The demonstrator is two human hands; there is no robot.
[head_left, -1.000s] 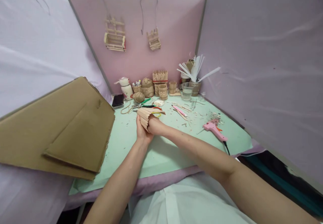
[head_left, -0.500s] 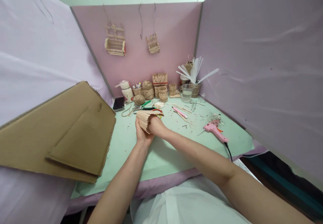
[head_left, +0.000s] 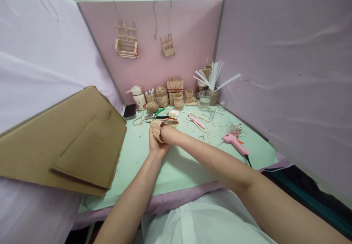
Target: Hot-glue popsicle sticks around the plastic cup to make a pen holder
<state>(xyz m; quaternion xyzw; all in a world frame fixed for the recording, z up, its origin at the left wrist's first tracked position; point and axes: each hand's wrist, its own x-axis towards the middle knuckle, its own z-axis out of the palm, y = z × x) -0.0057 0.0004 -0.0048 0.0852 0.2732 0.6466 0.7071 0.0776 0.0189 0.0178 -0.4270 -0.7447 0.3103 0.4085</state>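
A small cup made of flat wooden sticks [head_left: 156, 130], with a jagged rim, is tipped on its side above the table with its mouth toward me. My left hand [head_left: 157, 148] is wrapped round it from the left and below. Into its mouth reaches my right hand [head_left: 171, 135], whose fingers are hidden inside the cup. Just beyond the cup lie pliers [head_left: 162, 117] with dark and green handles, partly covered by the cup's upper edge.
Cardboard sheets [head_left: 82, 148] lean at the left. A pink glue gun [head_left: 235, 143] lies at the right. Along the back stand a white bottle [head_left: 139, 99], twine balls [head_left: 152, 107], stick cups [head_left: 178, 101] and a plastic cup of liquid [head_left: 204, 102]. A pink pen-like tool [head_left: 197, 121] lies among wood scraps.
The stick cup has turned slightly, so less of its side shows. My right hand sits further inside its mouth. The whole view has shifted a little.
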